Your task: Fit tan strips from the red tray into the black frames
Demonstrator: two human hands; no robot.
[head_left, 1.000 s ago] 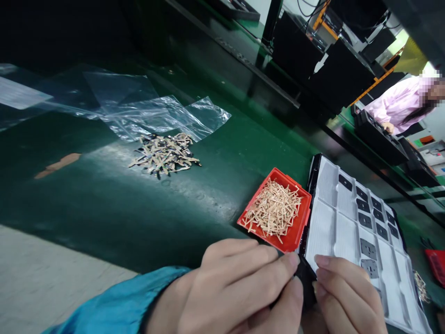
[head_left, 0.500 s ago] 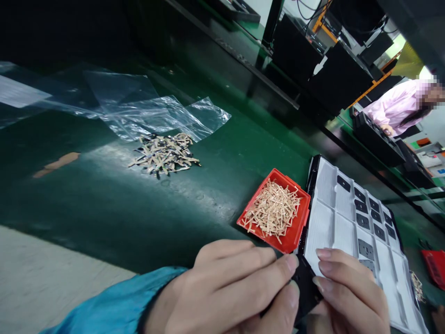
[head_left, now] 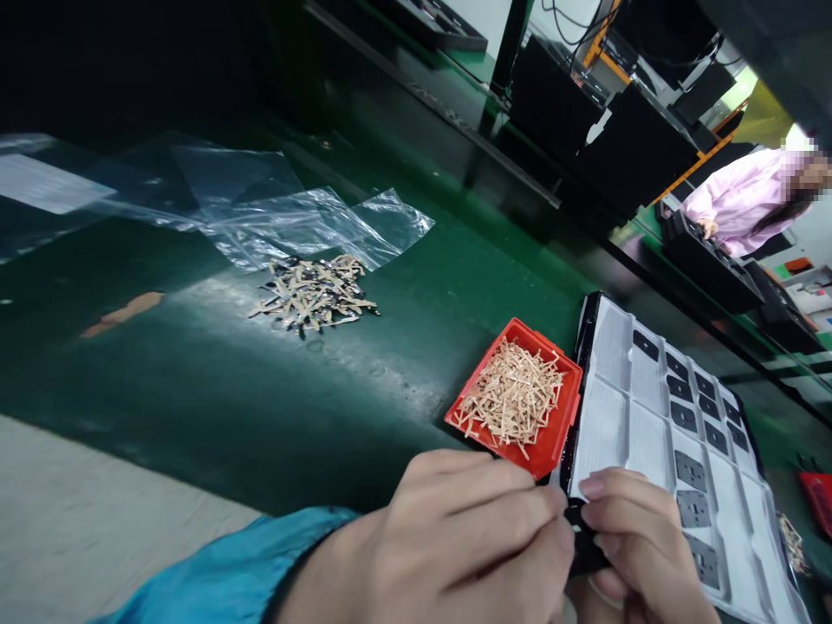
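My left hand point(head_left: 468, 537) reaches in from the bottom with a teal sleeve, its fingers bent around the near side of a small black plate point(head_left: 585, 548). The plate's other side is pinched by my right hand point(head_left: 640, 537), and much of it is hidden by the fingers. Just beyond my hands is a red bin point(head_left: 564, 416) full of thin tan strips point(head_left: 513, 394). To the right of the bin lies a white compartment tray point(head_left: 601, 425) holding several flat dark plates point(head_left: 684, 416).
On the green bench point(head_left: 364, 416), a pile of dark and tan strips point(head_left: 315, 293) lies beside clear plastic bags point(head_left: 279, 221). A person in pink point(head_left: 747, 195) works behind black trays point(head_left: 708, 264). Another red bin point(head_left: 817, 498) is at the right edge.
Both hands have shifted slightly and closed in around the black plate, which shows less now. My right hand has moved left, uncovering more of the plates in the white tray.
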